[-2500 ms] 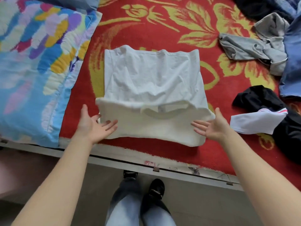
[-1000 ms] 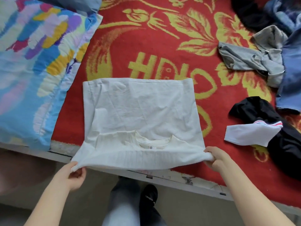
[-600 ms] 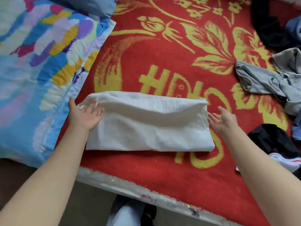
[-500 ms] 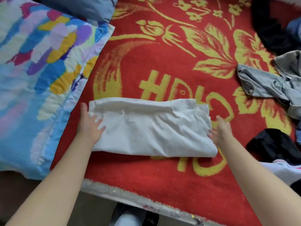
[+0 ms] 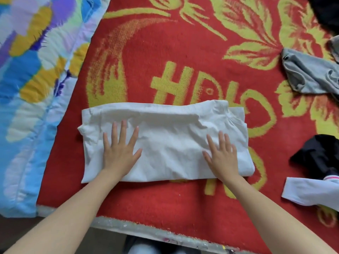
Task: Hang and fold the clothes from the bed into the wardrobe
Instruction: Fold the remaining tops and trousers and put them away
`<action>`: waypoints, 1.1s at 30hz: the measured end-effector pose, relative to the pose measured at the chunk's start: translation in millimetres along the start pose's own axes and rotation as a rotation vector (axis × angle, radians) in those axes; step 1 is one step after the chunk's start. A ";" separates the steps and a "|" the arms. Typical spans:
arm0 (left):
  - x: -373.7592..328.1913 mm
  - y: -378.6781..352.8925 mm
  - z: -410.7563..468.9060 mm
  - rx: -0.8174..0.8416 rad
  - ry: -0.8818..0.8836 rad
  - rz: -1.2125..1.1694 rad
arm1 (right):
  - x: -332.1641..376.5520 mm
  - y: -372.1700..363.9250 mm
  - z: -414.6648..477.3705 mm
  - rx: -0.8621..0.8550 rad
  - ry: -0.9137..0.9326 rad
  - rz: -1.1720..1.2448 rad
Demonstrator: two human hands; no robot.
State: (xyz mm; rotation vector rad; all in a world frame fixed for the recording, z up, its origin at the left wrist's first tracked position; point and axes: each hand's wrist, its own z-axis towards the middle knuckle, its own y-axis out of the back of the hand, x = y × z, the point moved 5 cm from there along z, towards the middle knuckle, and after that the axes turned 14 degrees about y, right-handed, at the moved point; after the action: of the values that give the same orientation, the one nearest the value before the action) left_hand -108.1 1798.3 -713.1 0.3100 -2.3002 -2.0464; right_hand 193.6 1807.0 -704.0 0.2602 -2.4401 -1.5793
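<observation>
Head view, looking down onto a bed. At the centre lies a folded white cotton T-shirt (image 5: pixel 165 140), a wide flat rectangle with its ribbed collar showing at its 2 o'clock corner. It rests on a red woven blanket with yellow flowers and lettering (image 5: pixel 165 52).

The left hand (image 5: pixel 119 153) lies flat on the shirt toward its 8 o'clock side, fingers straight and spread, gripping nothing. The right hand (image 5: pixel 222 156) lies flat toward the 4 o'clock side, fingers straight and closer together, likewise only pressing. Soft creases cross the cloth between the palms.

At 9 o'clock of the frame is a padded quilt in blue, yellow and purple patches (image 5: pixel 27 88), near the shirt's left end. At 2 o'clock sits a crumpled grey garment (image 5: pixel 308 76). At 4 o'clock are a black garment (image 5: pixel 319 156) and a white sleeve (image 5: pixel 310 191), all apart from the shirt. The pale bed edge (image 5: pixel 146 228) runs along 6 o'clock. No wardrobe is in view.

The step in hand looks like smoothing the fold. To do it well, sweep both palms outward from the middle toward 9 and 3 o'clock with light, even pressure. That should take out the creases without dragging the layers askew. Square the uneven 2 o'clock corner before any further fold.
</observation>
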 end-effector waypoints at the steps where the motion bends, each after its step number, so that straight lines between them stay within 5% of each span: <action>1: -11.3 0.7 9.9 -0.021 -0.021 -0.001 | 11.0 7.7 12.8 -0.010 0.040 -0.018; 9: -25.1 -22.9 62.5 -0.015 -0.100 0.042 | 24.8 20.2 94.9 0.016 0.216 -0.087; 19: -19.6 -46.7 88.2 0.289 0.041 0.151 | -8.1 2.4 112.2 0.263 0.156 0.092; 21: -25.2 -35.2 88.5 0.371 0.085 0.181 | -11.1 15.9 106.8 0.181 0.154 0.167; 25: -40.8 -0.5 65.6 0.204 0.116 0.006 | -63.9 49.2 53.9 -0.306 -0.304 0.330; 28: -51.8 0.2 21.7 0.110 0.051 -0.007 | -100.9 19.5 -0.8 -0.076 -0.632 0.541; 30: -62.8 -2.2 -5.2 0.125 0.039 -0.009 | -107.7 7.7 -20.6 0.024 -0.647 0.693; 33: -77.4 -13.4 -38.4 0.213 -0.015 0.039 | -103.9 2.0 -28.4 -0.049 -0.668 0.829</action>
State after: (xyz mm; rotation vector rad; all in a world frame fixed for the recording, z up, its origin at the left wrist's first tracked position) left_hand -24.3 1773.3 -714.0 0.2555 -2.5166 -1.7946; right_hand 301.3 1810.7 -700.2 -1.2995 -2.3625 -1.4249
